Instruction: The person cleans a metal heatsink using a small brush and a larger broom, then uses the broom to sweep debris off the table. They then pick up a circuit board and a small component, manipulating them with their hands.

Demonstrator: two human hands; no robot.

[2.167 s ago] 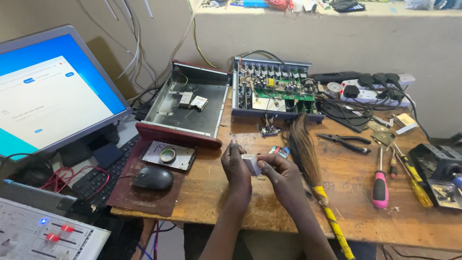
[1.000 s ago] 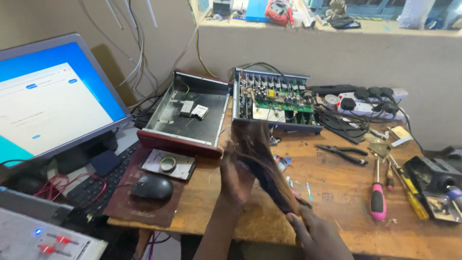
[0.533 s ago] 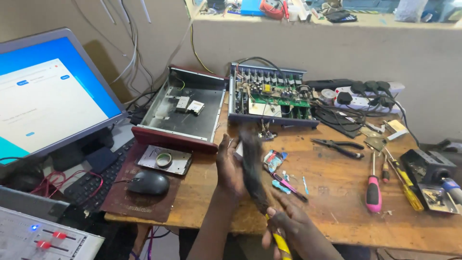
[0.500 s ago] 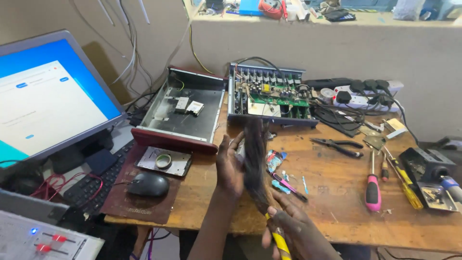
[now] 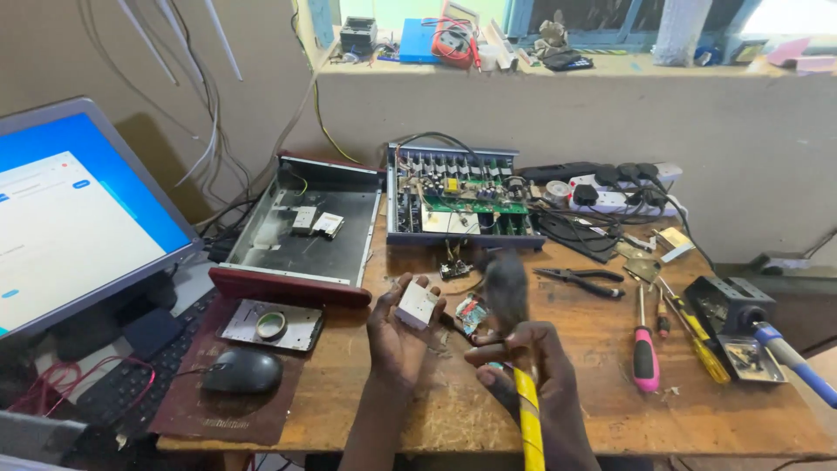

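Note:
My left hand (image 5: 394, 336) lies palm up over the wooden bench and holds a small white box-shaped part (image 5: 418, 304) on its fingers. My right hand (image 5: 521, 362) grips the yellow-taped handle of a dark bristle brush (image 5: 508, 295), whose blurred bristles stand upright just right of the white part. A small bit of circuit board (image 5: 454, 269) lies on the bench beyond my hands.
An open chassis with a green circuit board (image 5: 460, 195) and an emptied metal case (image 5: 301, 228) stand at the back. Pliers (image 5: 579, 279), screwdrivers (image 5: 643, 347), a power strip (image 5: 621, 181) lie right. A monitor (image 5: 70, 218), mouse (image 5: 242, 372), keyboard sit left.
My right hand picked up the brush and swept it against my left hand; now the bristles stand off to the right and the white part lies exposed on my left palm.

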